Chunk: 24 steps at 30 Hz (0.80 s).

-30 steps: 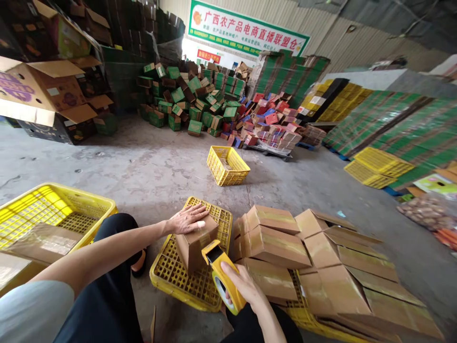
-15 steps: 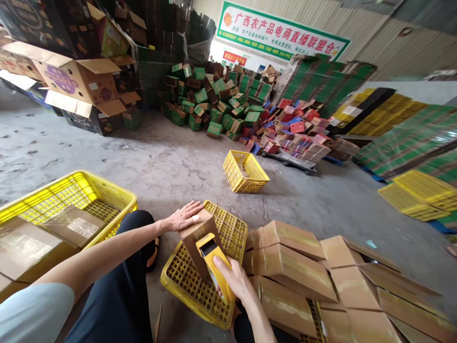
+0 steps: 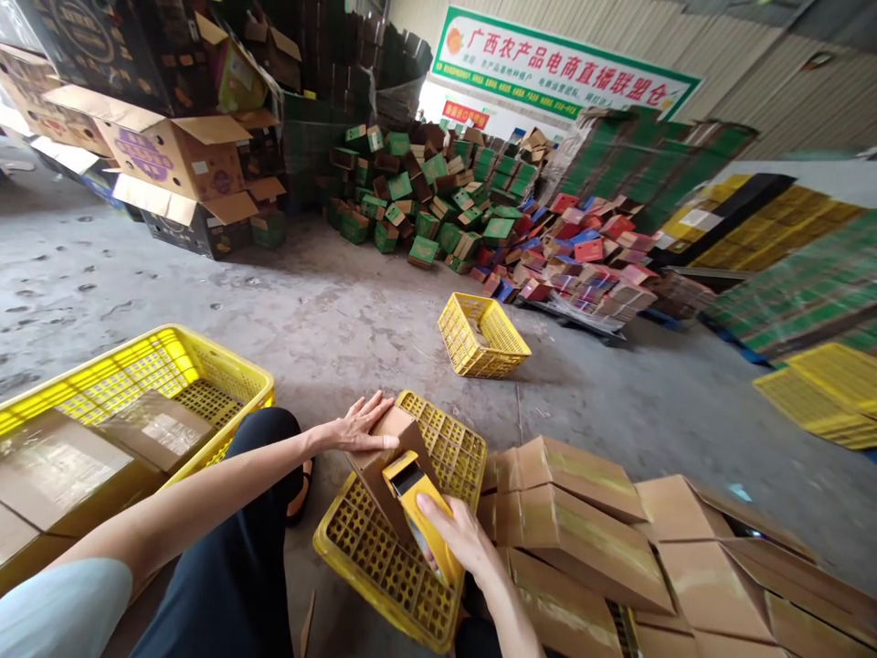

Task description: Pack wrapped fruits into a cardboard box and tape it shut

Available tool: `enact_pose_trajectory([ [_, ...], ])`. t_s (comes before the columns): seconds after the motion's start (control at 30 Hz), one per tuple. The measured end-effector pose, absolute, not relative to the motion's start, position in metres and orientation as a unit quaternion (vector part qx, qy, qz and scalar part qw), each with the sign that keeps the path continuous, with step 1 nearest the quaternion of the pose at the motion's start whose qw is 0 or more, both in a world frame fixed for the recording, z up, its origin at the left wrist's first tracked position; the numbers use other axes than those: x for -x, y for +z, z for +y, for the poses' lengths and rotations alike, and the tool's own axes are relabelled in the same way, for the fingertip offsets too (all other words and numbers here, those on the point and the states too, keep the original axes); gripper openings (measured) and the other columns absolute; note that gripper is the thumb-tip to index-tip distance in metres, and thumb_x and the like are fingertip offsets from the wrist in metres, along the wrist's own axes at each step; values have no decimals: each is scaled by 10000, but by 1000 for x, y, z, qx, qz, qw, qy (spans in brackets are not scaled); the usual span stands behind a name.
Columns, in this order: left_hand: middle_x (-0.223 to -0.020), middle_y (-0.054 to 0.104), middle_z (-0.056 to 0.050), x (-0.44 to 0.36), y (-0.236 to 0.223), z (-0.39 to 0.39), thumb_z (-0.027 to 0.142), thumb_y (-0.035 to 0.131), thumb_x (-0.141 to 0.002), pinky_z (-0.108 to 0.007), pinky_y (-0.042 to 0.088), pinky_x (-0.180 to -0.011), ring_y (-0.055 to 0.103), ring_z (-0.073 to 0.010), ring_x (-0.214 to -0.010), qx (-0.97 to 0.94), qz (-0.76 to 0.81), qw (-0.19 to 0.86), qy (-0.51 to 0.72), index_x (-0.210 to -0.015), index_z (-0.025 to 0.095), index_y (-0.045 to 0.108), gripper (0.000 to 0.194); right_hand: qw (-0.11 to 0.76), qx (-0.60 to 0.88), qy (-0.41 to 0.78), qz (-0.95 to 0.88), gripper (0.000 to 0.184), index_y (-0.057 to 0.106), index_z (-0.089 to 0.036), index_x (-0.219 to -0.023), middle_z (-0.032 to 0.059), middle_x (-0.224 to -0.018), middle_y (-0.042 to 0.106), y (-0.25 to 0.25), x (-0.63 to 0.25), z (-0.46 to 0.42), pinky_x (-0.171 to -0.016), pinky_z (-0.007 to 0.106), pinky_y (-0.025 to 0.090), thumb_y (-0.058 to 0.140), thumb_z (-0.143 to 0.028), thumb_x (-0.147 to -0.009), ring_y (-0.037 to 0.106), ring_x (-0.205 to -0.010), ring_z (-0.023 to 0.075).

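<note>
My left hand [image 3: 363, 426] lies on the upper end of a small brown cardboard box [image 3: 385, 477], its fingers stretched out and slightly spread. The box stands on an upturned yellow plastic crate [image 3: 370, 557] with a gridded base. In my right hand [image 3: 456, 535] is a yellow tape dispenser [image 3: 428, 512], with the fingers wrapped round it. Its dark, open-looking front end is against or very close to the near side of the box; I cannot tell which.
On the left stands a yellow crate [image 3: 264, 384] with taped cartons [image 3: 68, 471] in it. Several taped cartons [image 3: 582, 539] are stacked at the right. A smaller yellow crate [image 3: 486, 343] is on the floor ahead. Heaped green boxes [image 3: 425, 215] and red boxes [image 3: 589, 251] lie behind.
The whole view has shifted a little, so things appear farther right. My left fingers are spread slightly more on the box. The dispenser stays in my right hand beside the box.
</note>
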<state>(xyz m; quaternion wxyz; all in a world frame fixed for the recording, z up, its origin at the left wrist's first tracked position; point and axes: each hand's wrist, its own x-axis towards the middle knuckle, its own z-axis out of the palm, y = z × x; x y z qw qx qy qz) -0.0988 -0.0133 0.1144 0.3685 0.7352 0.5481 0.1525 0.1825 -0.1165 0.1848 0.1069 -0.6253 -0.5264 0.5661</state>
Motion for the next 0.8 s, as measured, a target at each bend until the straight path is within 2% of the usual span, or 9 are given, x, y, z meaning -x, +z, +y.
enact_pose_trajectory([
  [0.07,-1760,127,-92,96,117,-16,825,454,-930,-604,252,-1256,145,-420,-1604,-724,556,375,164,-1683,340,225,925,117,625,564,-527,562,623,-224,-1023,-3,-571,678,185,-184,-123,-511,294,567,601,-763,-864,712,-532,220],
  [0.13,-1744,216,-97,95,121,-19,790,343,-985,-543,297,-1251,258,-376,-1588,-703,573,382,177,-1681,324,235,844,129,620,561,-533,566,626,-225,-1015,-9,-582,678,184,-185,-129,-518,290,568,615,-767,-851,718,-545,219],
  [0.27,-1658,417,-135,91,133,-25,809,236,-982,-514,342,-1226,422,-369,-1515,-639,635,394,185,-1675,259,242,885,147,620,547,-543,569,633,-214,-968,-8,-586,669,181,-184,-141,-477,275,550,630,-767,-832,707,-524,211],
  [0.4,-1607,505,-79,86,146,-39,849,257,-950,-484,322,-1240,463,-348,-1492,-591,651,432,198,-1594,294,411,864,164,632,526,-546,538,655,-206,-962,2,-607,682,182,-190,-155,-455,252,538,625,-733,-858,707,-513,197],
  [0.5,-1593,527,-37,79,154,-52,840,275,-953,-459,304,-1257,459,-326,-1497,-583,630,460,227,-1527,310,509,815,137,657,500,-547,505,656,-208,-879,19,-615,704,186,-204,-165,-441,240,524,665,-712,-842,723,-517,205],
  [0.63,-1547,578,-49,64,161,-63,844,287,-948,-457,325,-1248,475,-340,-1482,-569,608,494,252,-1480,277,576,830,110,689,475,-536,510,660,-214,-849,42,-619,732,193,-226,-177,-420,242,516,650,-724,-849,729,-499,219],
  [0.8,-1481,641,-57,56,162,-63,873,333,-914,-473,324,-1246,476,-377,-1475,-586,608,490,218,-1418,264,633,845,104,693,485,-522,527,640,-223,-838,42,-577,716,201,-230,-183,-411,255,516,644,-750,-840,723,-491,233],
])
